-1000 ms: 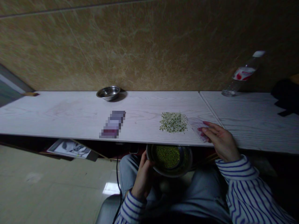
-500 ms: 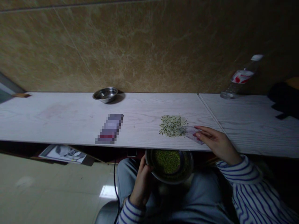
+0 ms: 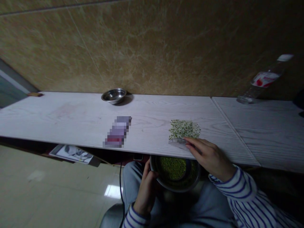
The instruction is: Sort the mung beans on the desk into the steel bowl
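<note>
My right hand (image 3: 209, 155) pinches a thin, clear plastic piece (image 3: 176, 142) between thumb and fingers. That piece lies low along the near side of a patch of small green beans (image 3: 184, 128) spread on the white table. Just below the table's front edge, over my lap, a metal bowl (image 3: 177, 189) holds many more green beans (image 3: 173, 167). My left hand (image 3: 147, 190) grips the left rim of this bowl, its thumb near the inside edge. The far rim of the bowl is hidden under the tabletop.
A small steel bowl (image 3: 114, 100) stands by the wall. Left of the beans lies a flat, pixelated purple object (image 3: 118, 131). A clear bottle (image 3: 264, 79) with a white cap stands at right. Below the table (image 3: 147, 110) juts an open box (image 3: 71, 154).
My right hand has brought the plastic piece leftward to the near side of the bean patch. The camera view has shifted a little. My left hand stays on the bowl.
</note>
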Tool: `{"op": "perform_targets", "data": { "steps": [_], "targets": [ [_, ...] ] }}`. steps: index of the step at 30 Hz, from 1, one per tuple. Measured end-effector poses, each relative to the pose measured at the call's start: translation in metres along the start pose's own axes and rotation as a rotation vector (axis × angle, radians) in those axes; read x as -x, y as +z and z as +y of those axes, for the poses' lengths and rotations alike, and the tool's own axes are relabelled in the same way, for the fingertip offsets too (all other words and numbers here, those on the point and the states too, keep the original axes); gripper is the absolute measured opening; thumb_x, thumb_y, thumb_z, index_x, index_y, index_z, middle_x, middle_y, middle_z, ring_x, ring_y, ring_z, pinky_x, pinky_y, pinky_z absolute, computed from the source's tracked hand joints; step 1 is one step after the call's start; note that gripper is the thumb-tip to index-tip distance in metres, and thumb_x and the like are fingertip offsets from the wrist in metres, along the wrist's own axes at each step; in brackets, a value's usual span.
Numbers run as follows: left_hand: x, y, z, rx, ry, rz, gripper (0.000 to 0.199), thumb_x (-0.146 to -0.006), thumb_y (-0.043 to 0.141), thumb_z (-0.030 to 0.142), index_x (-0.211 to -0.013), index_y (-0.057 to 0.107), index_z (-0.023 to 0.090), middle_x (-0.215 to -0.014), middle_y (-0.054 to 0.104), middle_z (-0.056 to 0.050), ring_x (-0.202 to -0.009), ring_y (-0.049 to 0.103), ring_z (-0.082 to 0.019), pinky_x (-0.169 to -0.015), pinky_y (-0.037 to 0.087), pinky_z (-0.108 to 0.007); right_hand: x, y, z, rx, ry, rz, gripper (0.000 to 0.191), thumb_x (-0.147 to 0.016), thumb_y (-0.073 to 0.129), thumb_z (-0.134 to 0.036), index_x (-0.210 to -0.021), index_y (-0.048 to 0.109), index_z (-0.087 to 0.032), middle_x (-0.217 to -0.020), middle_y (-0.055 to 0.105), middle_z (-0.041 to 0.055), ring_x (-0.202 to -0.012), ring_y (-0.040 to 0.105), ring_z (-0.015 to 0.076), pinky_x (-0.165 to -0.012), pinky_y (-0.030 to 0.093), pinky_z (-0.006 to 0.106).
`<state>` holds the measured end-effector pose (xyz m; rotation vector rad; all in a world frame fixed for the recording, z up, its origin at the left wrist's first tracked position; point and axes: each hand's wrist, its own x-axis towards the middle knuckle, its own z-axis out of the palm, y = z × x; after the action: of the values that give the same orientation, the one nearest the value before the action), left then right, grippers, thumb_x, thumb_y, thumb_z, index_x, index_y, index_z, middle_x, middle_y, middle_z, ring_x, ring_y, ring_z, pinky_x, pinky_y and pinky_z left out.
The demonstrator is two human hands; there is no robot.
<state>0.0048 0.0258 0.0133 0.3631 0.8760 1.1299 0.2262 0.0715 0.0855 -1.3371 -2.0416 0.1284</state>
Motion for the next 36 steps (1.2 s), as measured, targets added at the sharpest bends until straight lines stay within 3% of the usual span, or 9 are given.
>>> {"op": "perform_targets", "data": {
  "steps": [5, 11, 20, 31, 36],
  "targets": [
    [-0.003, -0.001, -0.001, 0.034, 0.003, -0.029, 0.067, -0.072, 0.056, 0.015, -0.138, 0.049, 0.027, -0.129, 0.062, -0.006, -0.117, 0.055, -0.028, -0.095, 0.043, -0.039, -0.007, 0.006, -0.002, 0.161, -0.090, -0.029, 0.028, -0.094, 0.048, -0.019, -0.115, 0.065, -0.018, -0.102, 0.075, 0.0104, -0.088, 0.071, 0.0236, -0.080, 0.057, 0.039],
    [-0.006, 0.002, -0.002, 0.058, -0.022, 0.015, 0.067, -0.070, 0.058, 0.015, -0.136, 0.049, 0.027, -0.128, 0.063, -0.006, -0.118, 0.055, -0.028, -0.095, 0.043, -0.038, -0.016, 0.010, 0.009, 0.263, -0.091, -0.019, 0.028, -0.094, 0.047, -0.018, -0.117, 0.063, -0.015, -0.104, 0.074, 0.0127, -0.090, 0.070, 0.0248, -0.080, 0.055, 0.040],
    [-0.010, 0.004, -0.002, 0.025, -0.031, 0.000, 0.059, -0.069, 0.059, 0.018, -0.127, 0.056, 0.026, -0.128, 0.063, -0.005, -0.120, 0.054, -0.028, -0.091, 0.046, -0.036, -0.027, 0.012, 0.022, 0.263, -0.066, 0.014, 0.027, -0.093, 0.048, -0.018, -0.115, 0.064, -0.018, -0.102, 0.075, 0.0105, -0.088, 0.071, 0.0244, -0.079, 0.055, 0.039],
    [-0.008, 0.007, -0.005, 0.044, -0.062, -0.005, 0.067, -0.073, 0.058, 0.017, -0.138, 0.045, 0.027, -0.129, 0.062, -0.006, -0.118, 0.055, -0.028, -0.093, 0.046, -0.038, -0.044, 0.013, 0.039, 0.281, -0.033, 0.000, 0.029, -0.094, 0.046, -0.018, -0.116, 0.064, -0.016, -0.104, 0.074, 0.0123, -0.091, 0.070, 0.0261, -0.082, 0.055, 0.045],
    [-0.008, 0.008, -0.005, 0.042, -0.078, -0.004, 0.066, -0.073, 0.057, 0.017, -0.138, 0.045, 0.028, -0.128, 0.063, -0.007, -0.115, 0.058, -0.029, -0.092, 0.047, -0.040, -0.046, 0.009, 0.045, 0.224, -0.012, 0.041, 0.028, -0.093, 0.048, -0.019, -0.114, 0.067, -0.016, -0.105, 0.074, 0.0120, -0.092, 0.070, 0.0256, -0.084, 0.054, 0.042]
  ]
}}
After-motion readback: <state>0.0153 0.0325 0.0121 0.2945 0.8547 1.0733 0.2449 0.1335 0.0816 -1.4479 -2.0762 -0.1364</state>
